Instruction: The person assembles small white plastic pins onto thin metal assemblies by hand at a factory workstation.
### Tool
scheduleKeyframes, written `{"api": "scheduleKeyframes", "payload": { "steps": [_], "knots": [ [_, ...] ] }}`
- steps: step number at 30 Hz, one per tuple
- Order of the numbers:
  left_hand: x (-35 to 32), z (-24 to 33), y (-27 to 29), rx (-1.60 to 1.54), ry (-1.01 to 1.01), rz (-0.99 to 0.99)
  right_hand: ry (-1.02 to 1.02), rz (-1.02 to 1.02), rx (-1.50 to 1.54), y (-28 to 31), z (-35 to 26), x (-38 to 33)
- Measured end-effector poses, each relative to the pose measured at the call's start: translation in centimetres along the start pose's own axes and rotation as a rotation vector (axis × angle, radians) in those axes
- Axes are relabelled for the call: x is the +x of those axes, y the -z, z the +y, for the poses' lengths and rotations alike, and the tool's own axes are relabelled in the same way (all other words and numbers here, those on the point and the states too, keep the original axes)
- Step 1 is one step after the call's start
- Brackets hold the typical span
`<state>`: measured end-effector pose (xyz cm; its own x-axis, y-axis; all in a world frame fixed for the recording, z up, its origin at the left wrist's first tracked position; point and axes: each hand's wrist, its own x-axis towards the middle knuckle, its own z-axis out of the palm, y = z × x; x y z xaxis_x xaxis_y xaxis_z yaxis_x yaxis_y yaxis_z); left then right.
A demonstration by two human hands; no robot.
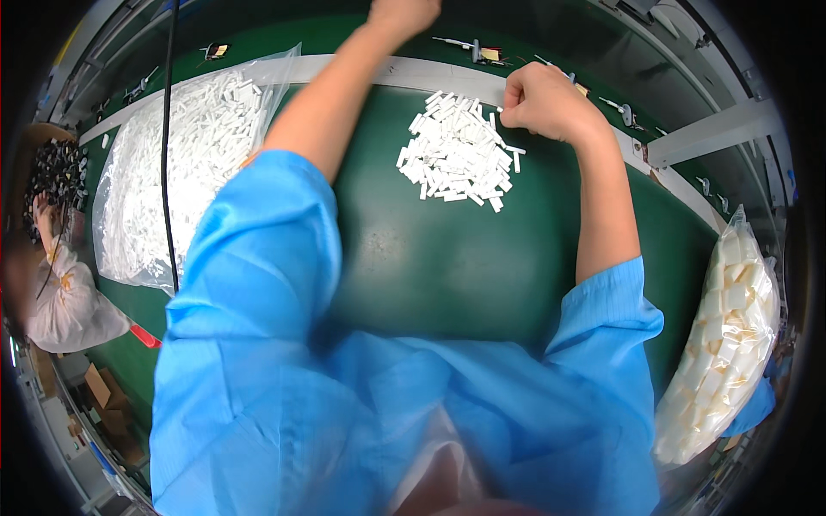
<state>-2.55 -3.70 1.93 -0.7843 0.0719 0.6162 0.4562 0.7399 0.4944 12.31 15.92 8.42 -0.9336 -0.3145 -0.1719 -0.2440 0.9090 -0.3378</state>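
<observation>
Working at the far edge of my green bench [447,258]

My right hand [544,101], grip curled shut, touches the white plastic pieces [458,148]; my left hand [403,13] reaches past the white strip [413,73], grip unclear. Bare mat lies nearer me.

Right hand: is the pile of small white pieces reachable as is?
Probably yes. The right hand is curled at the pile's upper right edge on the green mat, and nothing lies between them.
</observation>
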Motion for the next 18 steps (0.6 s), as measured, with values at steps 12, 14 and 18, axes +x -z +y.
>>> {"api": "scheduleKeyframes", "payload": {
  "steps": [12,14,18],
  "knots": [
    [0.7,-22.4,18.9,1.002,0.063,-0.546,0.107,0.258,0.392,-2.3,1.7,1.9],
    [0.2,-23.1,20.4,0.965,0.085,-0.631,0.172,0.274,0.4,-2.7,1.4,2.0],
    [0.3,-23.6,22.1,0.952,0.188,-0.796,0.191,0.322,0.44,-3.0,0.7,2.0]
  ]
}}
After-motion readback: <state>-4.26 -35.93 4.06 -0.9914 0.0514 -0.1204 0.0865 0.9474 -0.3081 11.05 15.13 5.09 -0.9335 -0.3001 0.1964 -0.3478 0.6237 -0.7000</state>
